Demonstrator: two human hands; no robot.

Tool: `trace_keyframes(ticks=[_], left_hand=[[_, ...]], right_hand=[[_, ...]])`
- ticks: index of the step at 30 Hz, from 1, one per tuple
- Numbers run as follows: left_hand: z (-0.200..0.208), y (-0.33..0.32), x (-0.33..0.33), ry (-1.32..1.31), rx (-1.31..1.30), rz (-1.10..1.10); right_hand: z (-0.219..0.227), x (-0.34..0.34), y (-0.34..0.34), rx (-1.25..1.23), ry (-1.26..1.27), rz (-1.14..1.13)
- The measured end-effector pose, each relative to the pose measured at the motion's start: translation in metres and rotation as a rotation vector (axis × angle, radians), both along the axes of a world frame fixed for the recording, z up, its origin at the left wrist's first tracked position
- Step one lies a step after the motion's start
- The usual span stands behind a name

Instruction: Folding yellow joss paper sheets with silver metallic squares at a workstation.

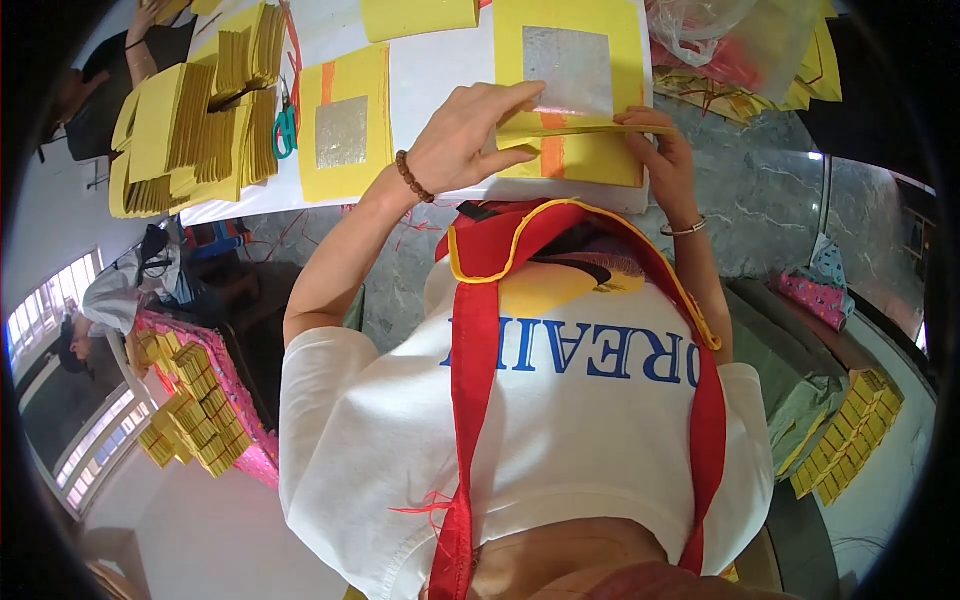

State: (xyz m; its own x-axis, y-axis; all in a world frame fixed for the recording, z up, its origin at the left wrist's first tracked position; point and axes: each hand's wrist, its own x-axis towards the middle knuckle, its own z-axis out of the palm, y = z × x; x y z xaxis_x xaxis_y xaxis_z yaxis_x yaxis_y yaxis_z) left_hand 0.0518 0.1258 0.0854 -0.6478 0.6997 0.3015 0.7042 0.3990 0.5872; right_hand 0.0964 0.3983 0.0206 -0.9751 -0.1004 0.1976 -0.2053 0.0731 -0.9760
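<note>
One lifted yellow paper edge [600, 130], at one o'clock, is pinched by the right hand [665, 155]; the left hand [462, 135] is spread at its nine o'clock end. Both ends should be kept level.

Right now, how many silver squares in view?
2. Left silver square: on a yellow sheet, left of the left hand. Right silver square: by that hand's index fingertip. Others may be hidden in the paper stacks.

Grey veined floor [392, 290] beside a white-topped table [420, 70], bright barred windows [55, 300] at left.
</note>
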Motion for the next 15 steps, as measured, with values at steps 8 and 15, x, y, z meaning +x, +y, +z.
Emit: trace_keyframes(ticks=[8,15], left_hand=[[-0.027,0.001,-0.01,-0.108,0.125,-0.007],[-0.02,0.003,-0.009,-0.077,0.069,0.021]], right_hand=[[0.001,-0.002,0.004,0.106,-0.022,-0.012],[0.005,-0.004,0.004,0.119,-0.029,-0.013]])
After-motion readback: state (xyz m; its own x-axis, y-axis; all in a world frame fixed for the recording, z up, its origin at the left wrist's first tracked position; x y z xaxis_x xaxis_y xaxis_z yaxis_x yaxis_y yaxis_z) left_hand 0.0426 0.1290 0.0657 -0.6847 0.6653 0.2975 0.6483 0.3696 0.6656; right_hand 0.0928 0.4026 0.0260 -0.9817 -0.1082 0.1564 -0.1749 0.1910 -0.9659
